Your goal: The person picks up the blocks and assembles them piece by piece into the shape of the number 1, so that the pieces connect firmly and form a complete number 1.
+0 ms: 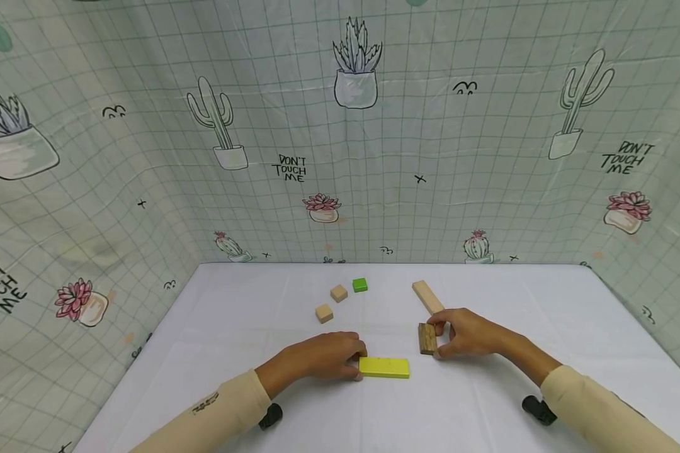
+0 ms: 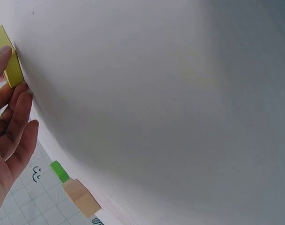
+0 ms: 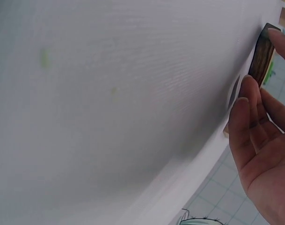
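My left hand pinches the left end of a flat yellow block that lies on the table. In the left wrist view its thumb lies over one side of the yellow block, with fingertips at the block's end. Further right, my right hand holds a dark brown wooden block between thumb and fingers. The right wrist view has the thumb at one end of this brown block and fingers at the other. Just beyond that hand lies a long pale wooden block, partly behind the fingers.
Two small pale wooden cubes and a small green block lie farther back on the white table. A printed cloth hangs behind and at the sides. Black objects show by both wrists.
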`<action>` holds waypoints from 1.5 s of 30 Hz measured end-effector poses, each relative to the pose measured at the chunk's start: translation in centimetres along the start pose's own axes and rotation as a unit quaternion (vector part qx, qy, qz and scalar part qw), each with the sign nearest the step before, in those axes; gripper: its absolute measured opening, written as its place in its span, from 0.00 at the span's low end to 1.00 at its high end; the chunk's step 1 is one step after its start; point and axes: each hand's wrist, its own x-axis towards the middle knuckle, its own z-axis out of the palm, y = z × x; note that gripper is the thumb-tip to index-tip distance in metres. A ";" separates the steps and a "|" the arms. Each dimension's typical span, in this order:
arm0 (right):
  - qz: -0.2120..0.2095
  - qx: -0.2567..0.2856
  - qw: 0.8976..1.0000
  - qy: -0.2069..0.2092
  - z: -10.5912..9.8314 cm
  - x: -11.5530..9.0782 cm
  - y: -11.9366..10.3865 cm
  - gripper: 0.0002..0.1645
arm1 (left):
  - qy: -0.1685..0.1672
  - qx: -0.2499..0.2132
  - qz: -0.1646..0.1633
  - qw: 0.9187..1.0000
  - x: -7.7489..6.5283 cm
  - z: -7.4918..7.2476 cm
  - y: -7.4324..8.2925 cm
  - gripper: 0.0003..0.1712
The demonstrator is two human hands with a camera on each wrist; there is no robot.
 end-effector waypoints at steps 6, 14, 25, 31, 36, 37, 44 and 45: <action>0.000 0.008 1.000 -0.004 0.0 0.2 -0.4 0.37 | -0.007 -0.011 0.001 1.000 -0.1 -0.1 0.1 0.20; 0.004 0.011 1.000 -0.005 0.1 0.3 -0.7 0.37 | -0.007 0.002 0.015 1.000 0.1 -0.1 0.3 0.19; 0.005 0.006 1.000 -0.008 0.3 0.6 -0.9 0.37 | 0.002 0.032 0.042 0.999 0.8 0.2 0.9 0.18; 0.006 0.005 1.000 -0.008 0.2 0.4 -0.9 0.38 | 0.009 0.038 0.054 0.998 1.2 0.3 1.1 0.17; 0.005 0.011 1.000 -0.006 0.2 0.3 -0.7 0.37 | 0.018 0.048 0.062 0.997 1.4 0.2 1.4 0.18; 0.002 0.012 1.000 -0.006 0.2 0.3 -0.6 0.37 | 0.018 0.048 0.060 0.997 1.5 0.2 1.5 0.18; -0.011 0.023 1.000 -0.010 0.4 0.7 -0.7 0.36 | 0.019 0.051 0.045 0.998 1.4 0.4 1.5 0.19; -0.011 0.023 1.000 -0.011 0.5 0.8 -0.8 0.36 | 0.020 0.051 0.043 0.998 1.4 0.4 1.5 0.19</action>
